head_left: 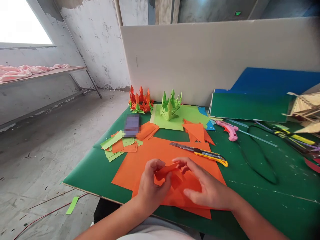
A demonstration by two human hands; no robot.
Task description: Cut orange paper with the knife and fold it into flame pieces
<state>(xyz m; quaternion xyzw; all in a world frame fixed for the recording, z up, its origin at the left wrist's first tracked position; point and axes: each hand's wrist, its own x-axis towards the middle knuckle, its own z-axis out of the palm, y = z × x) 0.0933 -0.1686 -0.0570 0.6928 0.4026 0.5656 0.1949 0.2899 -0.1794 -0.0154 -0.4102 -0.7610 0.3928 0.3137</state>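
Observation:
My left hand [153, 183] pinches a small folded piece of orange paper [166, 170] between thumb and fingers. At the paper's right end is my right hand [205, 185], its fingertips bent over the edge and its thumb held well apart. Beneath both hands lie large orange paper sheets [145, 156]. A yellow utility knife [200, 153] rests across them, just beyond my right hand. Farther back stand a green folded-paper piece [171, 106] with pointed petals and an orange-red one [140, 100] with green leaves at its base.
Small green and orange paper pieces [122, 144] lie left, near a blurred purple object [131, 126]. Orange triangles [197, 132] lie behind the knife. A pink glue gun [228, 130] and its black cord are at right. A tall white board [175, 60] borders the green table [90, 170].

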